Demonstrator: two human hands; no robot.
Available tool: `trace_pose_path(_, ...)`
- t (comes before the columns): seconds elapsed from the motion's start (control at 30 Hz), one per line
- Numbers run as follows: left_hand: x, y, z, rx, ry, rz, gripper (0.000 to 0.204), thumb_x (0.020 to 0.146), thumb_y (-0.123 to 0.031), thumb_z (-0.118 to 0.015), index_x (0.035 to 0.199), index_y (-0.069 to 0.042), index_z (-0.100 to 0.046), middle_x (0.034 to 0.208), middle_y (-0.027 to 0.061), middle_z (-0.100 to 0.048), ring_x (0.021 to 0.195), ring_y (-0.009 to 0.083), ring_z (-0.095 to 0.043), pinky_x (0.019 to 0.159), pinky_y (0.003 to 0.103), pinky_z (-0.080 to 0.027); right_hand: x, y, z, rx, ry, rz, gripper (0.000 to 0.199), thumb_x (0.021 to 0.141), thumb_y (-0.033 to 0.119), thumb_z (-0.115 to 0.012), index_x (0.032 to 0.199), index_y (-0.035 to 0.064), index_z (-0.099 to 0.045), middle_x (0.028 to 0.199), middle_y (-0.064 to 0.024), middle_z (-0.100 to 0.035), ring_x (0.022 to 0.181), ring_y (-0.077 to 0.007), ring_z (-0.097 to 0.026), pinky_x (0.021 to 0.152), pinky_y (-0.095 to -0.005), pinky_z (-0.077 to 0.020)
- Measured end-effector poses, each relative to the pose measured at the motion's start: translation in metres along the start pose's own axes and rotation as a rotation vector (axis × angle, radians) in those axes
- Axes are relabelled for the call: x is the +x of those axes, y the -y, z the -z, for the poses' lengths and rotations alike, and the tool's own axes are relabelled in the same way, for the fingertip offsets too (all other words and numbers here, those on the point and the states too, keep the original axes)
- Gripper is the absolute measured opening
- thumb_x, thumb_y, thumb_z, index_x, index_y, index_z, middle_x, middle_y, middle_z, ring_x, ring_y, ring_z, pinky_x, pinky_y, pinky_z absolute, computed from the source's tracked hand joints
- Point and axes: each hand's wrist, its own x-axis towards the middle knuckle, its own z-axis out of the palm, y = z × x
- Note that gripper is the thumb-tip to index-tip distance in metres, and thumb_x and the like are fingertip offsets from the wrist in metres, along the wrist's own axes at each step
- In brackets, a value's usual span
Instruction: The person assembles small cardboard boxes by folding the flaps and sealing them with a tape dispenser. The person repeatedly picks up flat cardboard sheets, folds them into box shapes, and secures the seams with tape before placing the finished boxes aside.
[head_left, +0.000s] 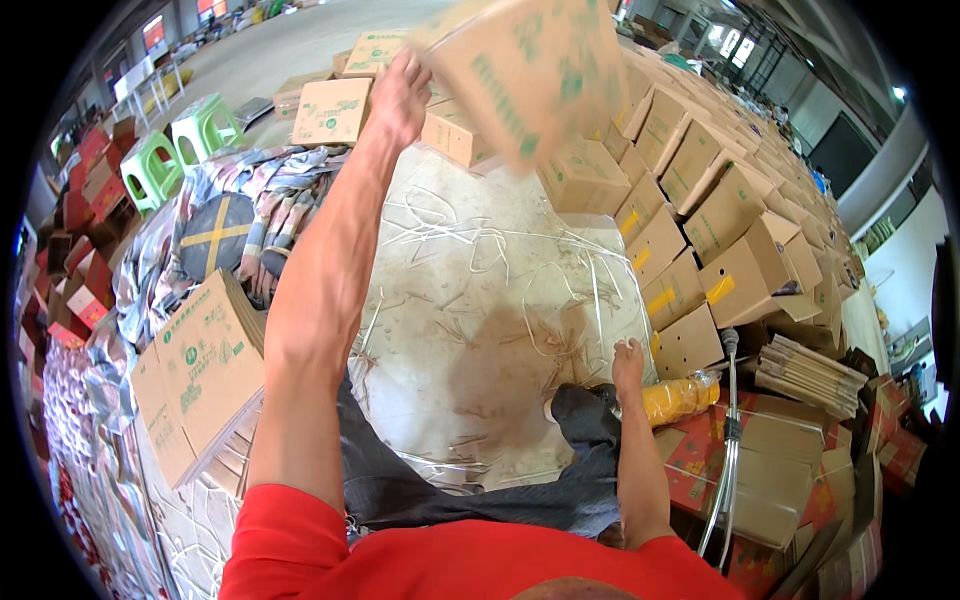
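Observation:
A printed cardboard box (530, 75) with green marks is raised and tilted in front of me, blurred by motion. My left hand (402, 97) is at its left edge, arm stretched far forward, with the fingers closed on that edge. My right hand (628, 368) hangs low by my right knee, fingers curled; whatever they may hold is too small to make out. Close beside it lies a yellow roll in clear wrap (672, 401). Ahead on the floor stand several closed boxes, among them a printed box (332, 112) and a plain brown one (583, 177).
Stacked boxes (720, 200) fill the right side. White straps (430, 228) litter the floor. At left lie flattened cartons (205, 365) and a patterned cloth heap (290, 190), with green stools (152, 170) behind. A metal stand (732, 430) rises at my right beside red cartons (695, 465).

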Motion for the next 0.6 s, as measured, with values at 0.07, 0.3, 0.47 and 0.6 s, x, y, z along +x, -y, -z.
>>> trace_pose_path(0.07,-0.020,0.000,-0.029,0.311,-0.032,-0.052,0.079,0.104,-0.042,-0.061,0.163,-0.005,-0.023,0.151,0.0207,-0.051,0.133,0.0339,-0.056,0.121,0.046,-0.034,-0.018,0.015,0.000,-0.049,0.122,-0.035,0.051,0.103,0.024,-0.059,0.142,-0.0079,-0.054,0.111,-0.0161,-0.074,0.103,-0.0225,-0.068,0.093,-0.0315,-0.0505)
trace_pose_path(0.3,-0.222,0.053,0.127,1.119,0.160,-0.222,0.094,0.095,-0.026,-0.073,0.165,-0.001,-0.015,0.155,0.0267,-0.045,0.137,0.0411,-0.051,0.118,0.051,-0.040,-0.009,-0.019,-0.025,-0.222,0.336,0.288,0.046,0.101,0.022,-0.063,0.135,-0.0088,-0.059,0.109,-0.0156,-0.075,0.095,-0.0227,-0.071,0.087,-0.0342,-0.0537)
trace_pose_path(0.47,-0.349,-0.002,0.268,1.716,-0.111,-0.300,0.087,0.086,-0.019,-0.078,0.158,-0.002,-0.033,0.154,0.0242,-0.041,0.144,0.0422,-0.039,0.119,0.054,-0.034,-0.052,-0.017,-0.053,-0.196,0.693,0.238,0.040,0.100,0.018,-0.063,0.130,-0.0081,-0.061,0.107,-0.0157,-0.075,0.094,-0.0217,-0.072,0.086,-0.0343,-0.0550)
trace_pose_path(0.6,-0.358,-0.071,0.311,1.991,-0.231,-0.292,0.095,0.081,-0.029,-0.083,0.160,-0.006,-0.034,0.162,0.0205,-0.035,0.150,0.0429,-0.032,0.123,0.057,-0.026,-0.044,-0.026,-0.059,-0.330,0.777,0.297,0.036,0.101,0.016,-0.060,0.128,-0.0080,-0.061,0.108,-0.0155,-0.075,0.093,-0.0214,-0.072,0.086,-0.0322,-0.0549)
